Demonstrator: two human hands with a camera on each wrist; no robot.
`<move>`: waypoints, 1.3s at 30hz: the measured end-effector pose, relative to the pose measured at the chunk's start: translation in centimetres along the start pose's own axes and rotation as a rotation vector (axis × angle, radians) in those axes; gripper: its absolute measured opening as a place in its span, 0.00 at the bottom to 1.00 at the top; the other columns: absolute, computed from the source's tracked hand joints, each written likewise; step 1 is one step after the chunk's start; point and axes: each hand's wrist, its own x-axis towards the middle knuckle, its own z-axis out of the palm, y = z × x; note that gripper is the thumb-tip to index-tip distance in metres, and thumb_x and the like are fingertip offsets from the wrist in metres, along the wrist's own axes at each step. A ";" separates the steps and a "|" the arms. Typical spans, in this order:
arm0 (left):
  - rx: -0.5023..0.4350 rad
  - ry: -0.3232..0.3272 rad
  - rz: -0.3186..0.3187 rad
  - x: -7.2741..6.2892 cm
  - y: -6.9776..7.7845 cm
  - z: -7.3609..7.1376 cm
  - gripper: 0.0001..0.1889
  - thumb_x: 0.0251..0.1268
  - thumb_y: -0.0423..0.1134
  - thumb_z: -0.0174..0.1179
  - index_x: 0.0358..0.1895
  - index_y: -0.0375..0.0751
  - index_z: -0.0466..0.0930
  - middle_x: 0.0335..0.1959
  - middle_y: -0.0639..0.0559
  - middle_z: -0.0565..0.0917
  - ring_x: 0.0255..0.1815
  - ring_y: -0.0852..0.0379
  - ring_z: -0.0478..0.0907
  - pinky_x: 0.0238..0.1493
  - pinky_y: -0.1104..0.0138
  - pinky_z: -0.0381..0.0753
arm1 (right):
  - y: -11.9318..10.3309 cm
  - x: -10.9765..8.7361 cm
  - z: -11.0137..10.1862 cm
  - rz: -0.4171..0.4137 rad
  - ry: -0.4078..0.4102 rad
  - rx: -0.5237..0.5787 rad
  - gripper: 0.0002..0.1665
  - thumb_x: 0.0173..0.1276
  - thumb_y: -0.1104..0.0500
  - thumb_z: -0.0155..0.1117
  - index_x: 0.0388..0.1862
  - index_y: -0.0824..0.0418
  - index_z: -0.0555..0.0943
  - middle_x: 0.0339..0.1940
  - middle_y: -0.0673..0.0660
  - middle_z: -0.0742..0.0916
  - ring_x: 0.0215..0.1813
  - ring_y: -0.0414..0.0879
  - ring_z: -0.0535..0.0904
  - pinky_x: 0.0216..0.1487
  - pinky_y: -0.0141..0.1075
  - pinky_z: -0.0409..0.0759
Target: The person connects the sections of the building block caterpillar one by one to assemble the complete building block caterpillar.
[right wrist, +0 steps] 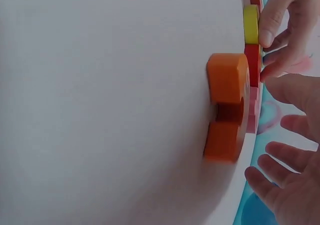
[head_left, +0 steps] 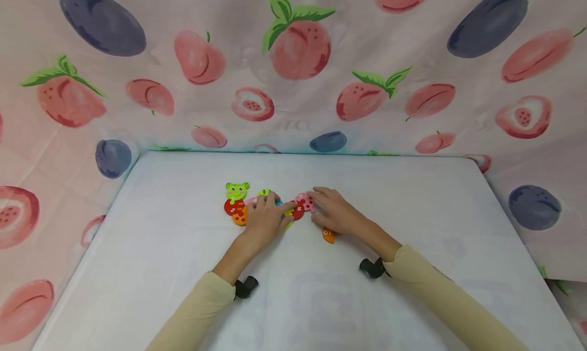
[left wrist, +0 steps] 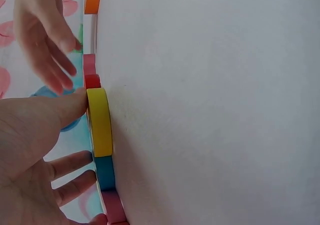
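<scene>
A row of flat, colourful caterpillar puzzle pieces lies on the white table. At its left end sits the green smiling head (head_left: pixel 237 191), above a red piece marked 2 (head_left: pixel 234 208) and a spotted orange piece (head_left: pixel 240 217). My left hand (head_left: pixel 265 218) rests over the middle pieces with fingers spread, touching the yellow piece (left wrist: pixel 101 125) and the blue piece (left wrist: pixel 105 172). Fingers extended, my right hand (head_left: pixel 337 211) is beside the spotted pink piece (head_left: pixel 304 200), which adjoins a red piece (head_left: pixel 298 211). Partly under that hand, a separate orange piece (right wrist: pixel 227 80) lies apart from the row.
The white table (head_left: pixel 293 300) extends around the pieces, with a fruit-print cloth (head_left: pixel 298 122) behind it and at both sides. A black wrist camera (head_left: pixel 246 287) is strapped at my left wrist, and another black camera (head_left: pixel 372 268) at my right.
</scene>
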 end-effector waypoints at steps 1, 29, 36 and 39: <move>0.002 0.003 -0.001 0.0 0.0 0.0 0.24 0.64 0.53 0.61 0.64 0.65 0.74 0.55 0.43 0.73 0.57 0.46 0.68 0.52 0.50 0.74 | 0.1 -0.5 -0.1 -0.001 0.002 0.003 0.36 0.67 0.53 0.64 0.72 0.59 0.67 0.73 0.63 0.69 0.74 0.60 0.63 0.69 0.56 0.68; 0.001 0.032 0.006 -0.2 0.1 0.3 0.23 0.63 0.53 0.62 0.63 0.63 0.76 0.54 0.43 0.73 0.57 0.45 0.68 0.51 0.51 0.72 | 0.6 -7.4 0.1 -0.157 -0.039 -0.048 0.24 0.67 0.58 0.63 0.61 0.61 0.79 0.69 0.56 0.76 0.69 0.52 0.70 0.64 0.45 0.76; 0.000 0.035 0.011 -0.3 0.2 0.2 0.23 0.64 0.52 0.62 0.62 0.62 0.76 0.55 0.43 0.73 0.57 0.45 0.68 0.51 0.50 0.71 | 0.7 -7.6 0.3 -0.204 -0.021 -0.109 0.25 0.66 0.61 0.63 0.63 0.60 0.78 0.68 0.57 0.76 0.67 0.52 0.72 0.62 0.43 0.78; -0.002 0.036 0.018 -0.4 0.3 0.1 0.22 0.64 0.51 0.62 0.62 0.61 0.76 0.54 0.43 0.73 0.56 0.45 0.68 0.50 0.51 0.70 | 0.7 -7.7 0.3 -0.214 -0.010 -0.109 0.25 0.66 0.64 0.62 0.63 0.60 0.77 0.68 0.57 0.76 0.68 0.52 0.72 0.63 0.43 0.77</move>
